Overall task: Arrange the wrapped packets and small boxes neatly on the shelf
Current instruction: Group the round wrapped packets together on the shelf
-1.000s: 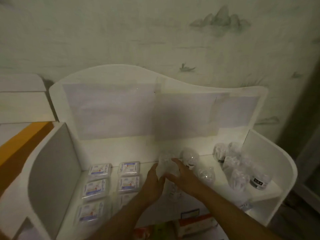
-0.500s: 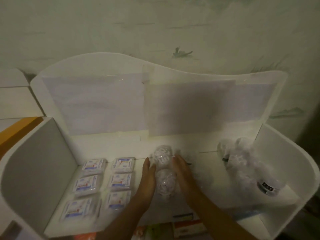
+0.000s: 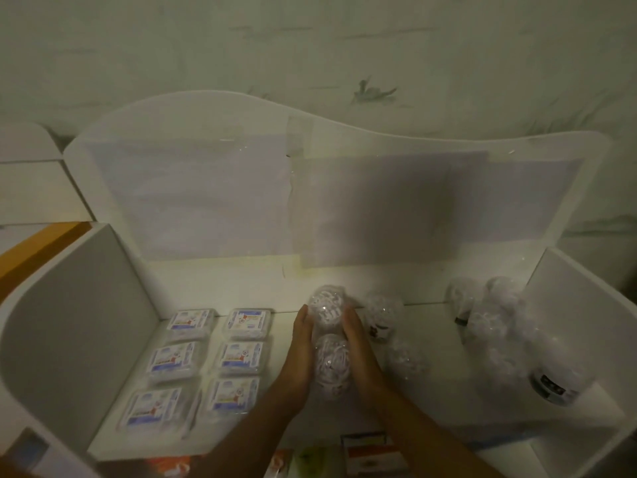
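Clear packets [image 3: 331, 343] between flat hands [image 3: 300, 353]

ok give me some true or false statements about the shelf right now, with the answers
1. Six flat boxes lie in two columns on the left of the shelf. True.
2. The left hand and right hand flank two clear balls, far one and near one, lined up front to back. True.
3. The right hand is lifting a box. False: it rests flat against the side of the balls.
4. The right end of the shelf is bare. False: a cluster of wrapped balls sits there.
5. The hands lie with their fingers straight. True.
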The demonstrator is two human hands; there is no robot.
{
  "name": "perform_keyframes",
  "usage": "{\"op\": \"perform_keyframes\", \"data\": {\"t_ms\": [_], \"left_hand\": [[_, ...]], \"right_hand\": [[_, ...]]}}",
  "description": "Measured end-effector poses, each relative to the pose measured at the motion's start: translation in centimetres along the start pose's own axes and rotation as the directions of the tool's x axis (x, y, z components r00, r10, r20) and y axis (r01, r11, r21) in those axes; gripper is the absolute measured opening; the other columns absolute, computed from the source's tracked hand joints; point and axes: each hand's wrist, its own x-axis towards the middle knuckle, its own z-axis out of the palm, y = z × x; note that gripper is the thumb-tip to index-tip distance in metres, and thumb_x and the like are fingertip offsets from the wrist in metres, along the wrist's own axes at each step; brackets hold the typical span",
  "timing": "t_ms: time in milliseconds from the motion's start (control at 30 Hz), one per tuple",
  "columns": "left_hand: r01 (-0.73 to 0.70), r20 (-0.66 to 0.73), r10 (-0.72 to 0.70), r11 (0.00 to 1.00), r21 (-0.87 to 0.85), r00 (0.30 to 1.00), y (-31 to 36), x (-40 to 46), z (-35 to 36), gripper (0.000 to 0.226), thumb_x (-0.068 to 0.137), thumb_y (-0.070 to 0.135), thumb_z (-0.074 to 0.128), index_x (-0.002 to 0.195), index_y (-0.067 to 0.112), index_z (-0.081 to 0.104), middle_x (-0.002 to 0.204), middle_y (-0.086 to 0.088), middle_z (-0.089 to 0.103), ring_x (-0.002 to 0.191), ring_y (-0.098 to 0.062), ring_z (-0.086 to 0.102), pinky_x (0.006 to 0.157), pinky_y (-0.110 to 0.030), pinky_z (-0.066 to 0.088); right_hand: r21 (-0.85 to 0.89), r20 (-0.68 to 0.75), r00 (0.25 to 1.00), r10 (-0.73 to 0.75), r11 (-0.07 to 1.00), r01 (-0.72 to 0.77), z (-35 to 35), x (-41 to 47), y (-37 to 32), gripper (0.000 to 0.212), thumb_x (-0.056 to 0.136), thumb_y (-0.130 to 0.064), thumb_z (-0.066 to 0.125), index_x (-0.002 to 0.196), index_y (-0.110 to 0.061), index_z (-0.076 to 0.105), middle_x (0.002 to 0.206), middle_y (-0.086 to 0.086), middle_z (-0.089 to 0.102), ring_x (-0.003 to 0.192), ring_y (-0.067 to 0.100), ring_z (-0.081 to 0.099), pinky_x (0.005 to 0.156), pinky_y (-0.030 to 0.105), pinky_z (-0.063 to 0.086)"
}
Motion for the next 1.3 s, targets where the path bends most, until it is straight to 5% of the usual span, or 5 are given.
{"op": "perform_keyframes", "data": {"t_ms": [167, 567, 767, 967, 1300], "left_hand": [[-0.014, -0.009, 0.014, 1.0, 0.005, 1.0, 0.5, 0.3, -0.1, 0.046, 0.098, 0.056, 0.032, 0.138, 0.036, 0.043, 0.129, 0.001, 0.058, 0.106, -0.013, 0.064, 0.077, -0.032, 0.058], [0.005, -0.02, -0.005, 1.0, -0.012, 1.0, 0.1, 1.6, -0.7, 0.052, 0.092, 0.063, 0.038, 0.13, 0.03, 0.054, 0.122, -0.006, 0.066, 0.109, -0.024, 0.066, 0.095, -0.05, 0.052], [-0.021, 0.041, 0.023, 0.999, -0.046, 0.999, 0.6, 1.3, -0.4, 0.041, 0.101, 0.044, 0.029, 0.105, 0.024, 0.064, 0.082, 0.006, 0.076, 0.078, -0.013, 0.073, 0.063, -0.028, 0.058], [-0.019, 0.064, 0.017, 0.999, 0.033, 0.998, 0.6, 1.5, -1.2, 0.053, 0.098, 0.057, 0.027, 0.134, 0.026, 0.05, 0.123, -0.009, 0.065, 0.106, -0.023, 0.068, 0.083, -0.038, 0.058], [-0.009, 0.004, 0.009, 0.999, 0.034, 1.0, 0.6, 1.3, -1.2, 0.06, 0.095, 0.058, 0.029, 0.149, 0.03, 0.028, 0.14, 0.004, 0.042, 0.11, -0.016, 0.058, 0.071, -0.03, 0.055]], "right_hand": [[0.04, -0.038, 0.999, -0.01, 0.999, 0.011, 1.0, 0.7, 1.1, 0.104, 0.059, -0.083, 0.062, 0.144, -0.028, 0.041, 0.143, 0.0, 0.05, 0.129, 0.017, 0.05, 0.11, 0.048, 0.039], [0.06, -0.043, 0.999, 0.02, 0.998, -0.018, 1.9, 1.5, 1.4, 0.088, 0.065, -0.076, 0.057, 0.142, -0.035, 0.042, 0.139, -0.001, 0.054, 0.123, 0.018, 0.055, 0.107, 0.048, 0.043], [0.036, -0.101, 0.994, 0.034, 0.999, -0.031, 2.0, 1.9, 2.0, 0.075, 0.071, -0.07, 0.053, 0.138, -0.035, 0.047, 0.136, 0.001, 0.056, 0.121, 0.02, 0.058, 0.102, 0.05, 0.046], [-0.032, -0.124, 0.992, 0.025, 0.999, -0.03, 1.7, 2.3, 2.8, 0.089, 0.063, -0.088, 0.048, 0.136, -0.037, 0.046, 0.135, -0.001, 0.056, 0.12, 0.02, 0.058, 0.102, 0.051, 0.047], [-0.097, -0.081, 0.995, 0.049, 0.994, -0.057, 1.6, 1.2, 1.1, 0.09, 0.066, -0.087, 0.045, 0.141, -0.037, 0.041, 0.139, -0.002, 0.053, 0.122, 0.017, 0.055, 0.105, 0.047, 0.045]]}}
